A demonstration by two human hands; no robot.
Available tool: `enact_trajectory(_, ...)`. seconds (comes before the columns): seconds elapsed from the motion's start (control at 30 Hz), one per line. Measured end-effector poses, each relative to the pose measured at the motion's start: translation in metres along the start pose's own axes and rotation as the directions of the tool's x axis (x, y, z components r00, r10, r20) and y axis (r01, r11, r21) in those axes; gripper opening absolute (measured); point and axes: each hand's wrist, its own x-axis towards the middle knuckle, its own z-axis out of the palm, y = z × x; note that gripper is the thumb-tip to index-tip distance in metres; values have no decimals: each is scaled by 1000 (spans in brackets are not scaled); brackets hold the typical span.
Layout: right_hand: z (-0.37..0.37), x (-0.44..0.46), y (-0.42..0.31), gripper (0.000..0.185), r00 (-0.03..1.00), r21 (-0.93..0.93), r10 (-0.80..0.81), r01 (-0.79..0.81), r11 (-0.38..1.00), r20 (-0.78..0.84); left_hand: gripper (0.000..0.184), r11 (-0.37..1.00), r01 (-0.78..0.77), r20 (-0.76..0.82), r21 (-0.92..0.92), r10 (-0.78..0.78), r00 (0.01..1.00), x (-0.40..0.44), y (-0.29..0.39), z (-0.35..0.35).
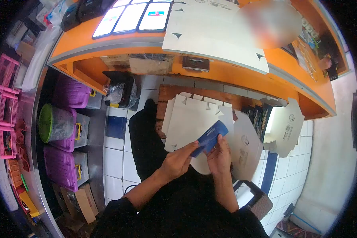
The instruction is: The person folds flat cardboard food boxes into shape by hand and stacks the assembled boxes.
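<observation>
Flat cartons block below the fingers, orange counter ahead.

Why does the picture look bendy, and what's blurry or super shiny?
Head view: a wide lens, probably; the orange counter bows, corners go black. Head view: an oval patch is smeared. Head view: phone screens glow; print on the blue card is unreadable.

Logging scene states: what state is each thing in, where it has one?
Left hand: closed on the blue printed piece
Right hand: closed on it too
Blue printed piece: tilted, held
Front phones: screens lit
Counter cardboard sheet: flat, unfolded
Nearer cardboard pieces: overlapping
</observation>
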Motion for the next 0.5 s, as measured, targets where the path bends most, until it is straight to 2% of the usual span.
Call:
enact_trajectory(0.07, -4, -1, 4, 30, 999, -28, 39, -40, 999, -33, 42, 971, 178, -129, -162, -199, 971, -5, 0, 3)
enact_trajectory(0.1, -6, -1, 5, 30, 999, -28, 38, -39, 999, -37, 42, 970, 179, -127, -165, -200, 971, -1, 2, 2)
enact_trajectory(0.17, -8, 2, 8, 33, 996, 133, 90, -89, 987, -7, 44, 1000, 3, -56, 10, -2, 998, 11, 7, -3)
enact_trajectory(0.2, -8, 2, 10, 33, 996, 131, 90, -89, 987, -8, 44, 1000, 3, -57, 9, -3, 998, 15, 8, -1)
enact_trajectory(0.27, -7, 3, 14, 36, 986, 230, 169, -166, 959, 4, 40, 983, -78, -61, 167, 90, 994, 22, 10, 2)
enact_trajectory(0.3, -9, 2, 16, 36, 985, 226, 171, -169, 959, 8, 40, 983, -76, -66, 169, 88, 994, 19, 7, 4)
enact_trajectory(0.37, -14, 1, 17, 38, 984, 268, 131, -158, 950, 118, 37, 988, 0, -256, -155, -40, 966, 9, 1, 10)
enact_trajectory(0.4, -9, 0, 17, 38, 984, 267, 132, -159, 951, 116, 37, 988, 2, -256, -157, -43, 966, 7, 0, 12)
enact_trajectory(0.47, 6, -3, 16, 43, 994, 151, 99, -92, 984, -39, 37, 959, 109, -238, -260, -173, 956, 5, 0, 13)
enact_trajectory(0.5, 7, -3, 15, 43, 994, 153, 98, -91, 984, -39, 37, 960, 109, -237, -259, -172, 956, 9, 1, 11)
